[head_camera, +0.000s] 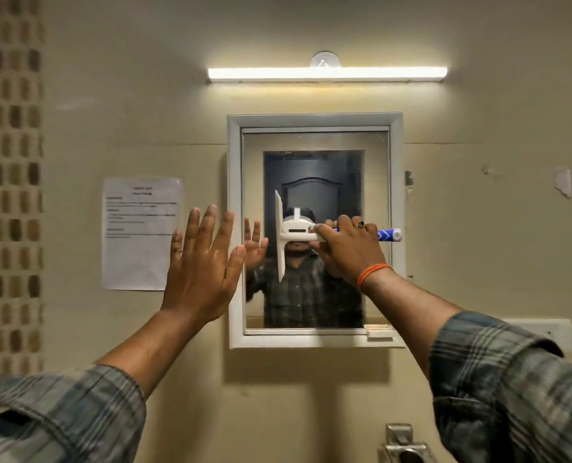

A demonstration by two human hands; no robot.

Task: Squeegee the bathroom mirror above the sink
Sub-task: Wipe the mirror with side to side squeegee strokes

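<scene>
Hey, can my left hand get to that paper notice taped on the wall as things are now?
Probably yes. The left hand is open and empty, raised just right of the paper notice, with bare wall between them.

A bathroom is indicated — a framed mirror (314, 162) is mounted beneath a tube light (327, 74), with a tiled strip (9, 182) seen alongside.

Grey-blue plaid shirt sleeves (511, 379) rolled up the forearms, orange wrist thread (373, 275), dark-stoned ring (361, 224) on right hand (348, 248)
</scene>
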